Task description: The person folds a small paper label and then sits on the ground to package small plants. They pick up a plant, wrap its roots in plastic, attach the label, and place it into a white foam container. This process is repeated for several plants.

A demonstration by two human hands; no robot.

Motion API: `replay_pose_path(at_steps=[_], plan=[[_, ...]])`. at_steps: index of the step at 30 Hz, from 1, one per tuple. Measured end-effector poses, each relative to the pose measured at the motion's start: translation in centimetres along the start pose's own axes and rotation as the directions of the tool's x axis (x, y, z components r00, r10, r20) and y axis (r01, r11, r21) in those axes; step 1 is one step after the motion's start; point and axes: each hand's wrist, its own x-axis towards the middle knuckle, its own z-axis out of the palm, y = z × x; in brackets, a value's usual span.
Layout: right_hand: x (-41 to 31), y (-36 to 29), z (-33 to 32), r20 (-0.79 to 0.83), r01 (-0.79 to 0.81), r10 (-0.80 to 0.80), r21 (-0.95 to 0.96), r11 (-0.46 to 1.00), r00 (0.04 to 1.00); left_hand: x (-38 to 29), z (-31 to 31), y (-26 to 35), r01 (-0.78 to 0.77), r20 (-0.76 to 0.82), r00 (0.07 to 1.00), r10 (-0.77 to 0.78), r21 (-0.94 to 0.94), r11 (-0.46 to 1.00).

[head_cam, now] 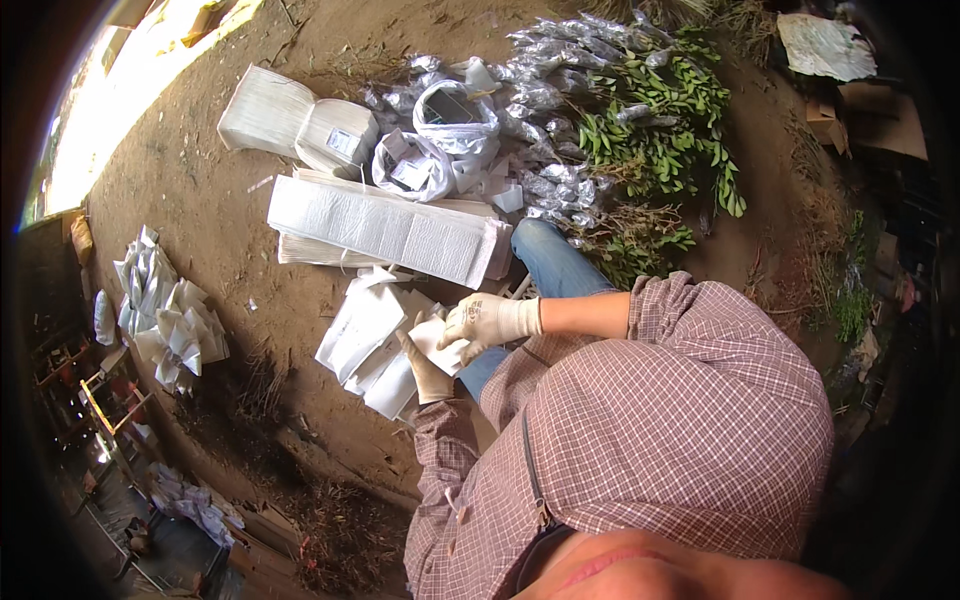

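Note:
My left hand (431,379) and my right hand (486,321) both wear off-white work gloves. Between them is a small white padded envelope (435,337), partly covered by the gloves. The fingers of my right hand close over its near side; my left hand supports the other side, its thumb and fingers spread around it. Just beyond, a loose pile of white padded envelopes (371,322) lies overlapping before my knees. Past that pile stretches a long stack of bubble-textured white envelopes (382,225).
Farther out are a bound envelope stack (270,109), a white plastic bag (457,135) and another bag (409,169) holding labels. Foil-wrapped leafy plants (660,127) are heaped to the right. At left stands a cluster of filled white envelopes (176,322) on the dirt floor (247,300).

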Motion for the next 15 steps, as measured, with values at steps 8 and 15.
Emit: replay_pose_path(at_steps=[8, 15], plan=[[2.0, 31.1, -5.1, -0.002, -0.336, 0.364, 0.375, 0.864, 0.932, 30.1, 6.1, -5.1, 0.063, 0.353, 0.932, -0.088, 0.081, 0.995], [4.6, 41.4, -8.2, -0.255, -0.341, 0.562, 0.580, 0.740, 0.787, 40.1, 2.9, -8.4, 0.060, 0.502, 0.858, -0.104, 0.103, 0.993]])
